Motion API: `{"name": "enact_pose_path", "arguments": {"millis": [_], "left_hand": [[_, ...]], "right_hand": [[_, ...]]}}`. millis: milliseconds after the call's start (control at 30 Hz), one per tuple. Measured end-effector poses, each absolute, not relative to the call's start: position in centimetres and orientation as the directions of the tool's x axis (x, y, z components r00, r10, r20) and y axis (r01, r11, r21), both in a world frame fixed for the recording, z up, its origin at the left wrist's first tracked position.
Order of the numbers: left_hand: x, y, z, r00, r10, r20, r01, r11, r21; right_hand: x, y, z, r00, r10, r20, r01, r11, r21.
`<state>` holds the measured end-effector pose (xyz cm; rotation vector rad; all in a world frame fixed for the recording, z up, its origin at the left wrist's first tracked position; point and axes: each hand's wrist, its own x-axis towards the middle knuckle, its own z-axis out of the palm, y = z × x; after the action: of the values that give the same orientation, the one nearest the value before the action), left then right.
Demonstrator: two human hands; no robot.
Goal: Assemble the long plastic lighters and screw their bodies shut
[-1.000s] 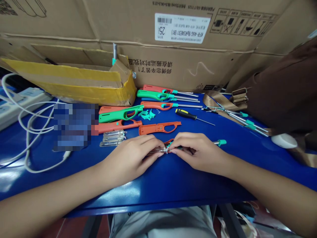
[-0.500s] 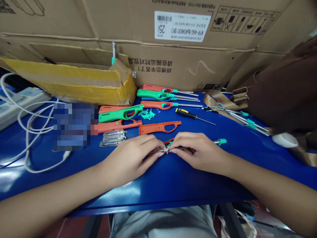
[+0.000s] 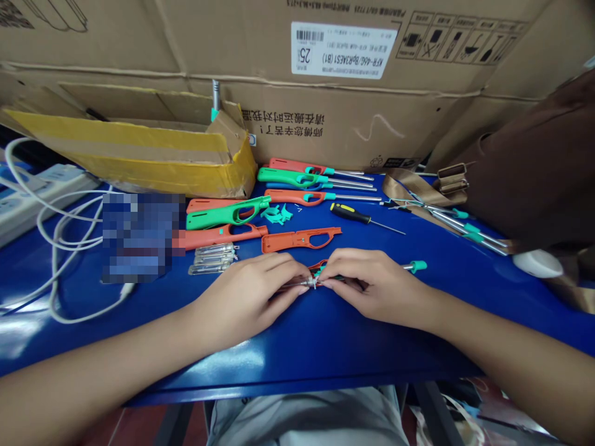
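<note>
My left hand (image 3: 260, 294) pinches a clear lighter gas tank (image 3: 294, 284), with the metal and white valve (image 3: 311, 282) at its end showing past the fingertips. Right beside that valve, the fingers of my right hand (image 3: 367, 282) are closed in a pinch; whatever is between them is too small to make out. Behind both hands lies a partly hidden red-orange lighter shell (image 3: 318, 265) with teal parts. A metal tube with a teal tip (image 3: 418, 266) sticks out past my right hand. An orange half shell (image 3: 302, 240) lies just beyond.
Several clear gas tanks (image 3: 212, 258) lie left of my hands. Farther back are coloured lighter shells (image 3: 223, 214), assembled lighters (image 3: 292, 178), small teal pieces (image 3: 277, 214) and a screwdriver (image 3: 351, 214). Metal tubes (image 3: 469, 230) lie right; a yellow-taped box (image 3: 186, 167) and white cables (image 3: 53, 260) left.
Both hands stay nearly still at the valve, with only tiny finger shifts. The view has moved very slightly; nothing else on the table differs.
</note>
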<state>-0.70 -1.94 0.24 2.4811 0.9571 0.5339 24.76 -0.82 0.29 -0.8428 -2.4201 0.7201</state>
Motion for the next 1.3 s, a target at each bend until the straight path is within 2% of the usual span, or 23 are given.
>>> {"name": "enact_pose_path", "arguments": {"millis": [633, 967, 1300], "left_hand": [[-0.55, -2.08, 0.11, 0.682, 0.706, 0.192, 0.542, -0.664, 0.515], [-0.51, -2.18, 0.17, 0.677, 0.708, 0.199, 0.533, -0.659, 0.531], [-0.57, -2.14, 0.19, 0.679, 0.700, 0.222, 0.525, -0.674, 0.519]], "right_hand": [[24.55, -0.69, 0.09, -0.685, 0.679, 0.264, 0.417, 0.663, -0.622], [24.45, -0.80, 0.44, -0.622, 0.746, 0.240, 0.446, 0.589, -0.674], [24.91, -0.51, 0.30, -0.695, 0.665, 0.274, 0.392, 0.670, -0.630]]}}
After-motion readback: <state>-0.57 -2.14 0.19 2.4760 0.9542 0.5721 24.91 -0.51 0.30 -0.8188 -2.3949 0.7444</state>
